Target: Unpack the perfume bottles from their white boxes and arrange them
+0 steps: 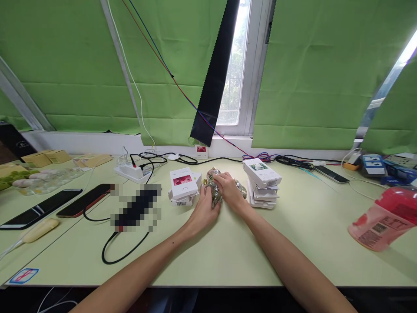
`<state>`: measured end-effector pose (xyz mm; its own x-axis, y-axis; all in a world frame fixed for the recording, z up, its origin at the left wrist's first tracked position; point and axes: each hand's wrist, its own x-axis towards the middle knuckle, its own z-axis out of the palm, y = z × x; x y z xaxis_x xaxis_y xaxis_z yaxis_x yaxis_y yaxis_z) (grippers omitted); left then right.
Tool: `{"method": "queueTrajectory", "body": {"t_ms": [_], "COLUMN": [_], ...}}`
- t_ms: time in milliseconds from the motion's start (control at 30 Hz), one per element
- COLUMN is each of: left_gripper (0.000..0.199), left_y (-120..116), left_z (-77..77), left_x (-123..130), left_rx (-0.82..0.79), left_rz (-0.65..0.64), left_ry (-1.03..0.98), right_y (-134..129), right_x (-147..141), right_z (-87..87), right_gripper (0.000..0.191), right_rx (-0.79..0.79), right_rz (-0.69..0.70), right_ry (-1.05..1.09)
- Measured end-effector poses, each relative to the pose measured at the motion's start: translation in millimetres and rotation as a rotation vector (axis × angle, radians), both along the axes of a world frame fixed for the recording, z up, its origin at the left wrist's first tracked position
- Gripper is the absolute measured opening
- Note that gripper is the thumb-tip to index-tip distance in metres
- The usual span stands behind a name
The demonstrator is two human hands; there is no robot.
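My left hand (pixel 204 208) has its fingers curled round the near left side of a shiny, silvery-green packet (pixel 215 198) that looks like crinkled clear wrapping. From the right, my right hand (pixel 230 192) pinches at the top of this bundle, fingers bent inward. More glossy silvery wrapping (pixel 213 172) shows just beyond the fingertips, and another shiny piece (pixel 241 188) lies behind the right hand. What is inside cannot be made out. White boxes with a red flower picture (pixel 183 182) are piled left of my hands. To the right stands a stack of white boxes (pixel 262 174), the top one with a white flower picture.
A pink cup with a red lid (pixel 382 219) is at the right. Phones (pixel 86 200) and a looped black cable (pixel 125 256) lie left. A power strip (pixel 133 171) and cables run along the back, below the window (pixel 236 65) and green curtains (pixel 325 78).
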<state>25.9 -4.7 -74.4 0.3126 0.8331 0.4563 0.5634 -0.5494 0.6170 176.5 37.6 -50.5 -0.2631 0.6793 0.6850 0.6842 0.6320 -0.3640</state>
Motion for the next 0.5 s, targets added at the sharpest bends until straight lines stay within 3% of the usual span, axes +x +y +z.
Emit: {"method": "queueTrajectory", "body": {"t_ms": [500], "left_gripper": [0.026], "left_y": [-0.3], "left_z": [1.7], "left_x": [0.9], "left_rx": [-0.001], "left_rz": [0.024], "left_ry": [0.05], "right_y": [-3.0], "right_x": [0.7], "right_z": [2.5], "right_gripper": [0.026], "right_rx": [-0.022], "right_rz": [-0.045], "right_ry": [-0.044]}}
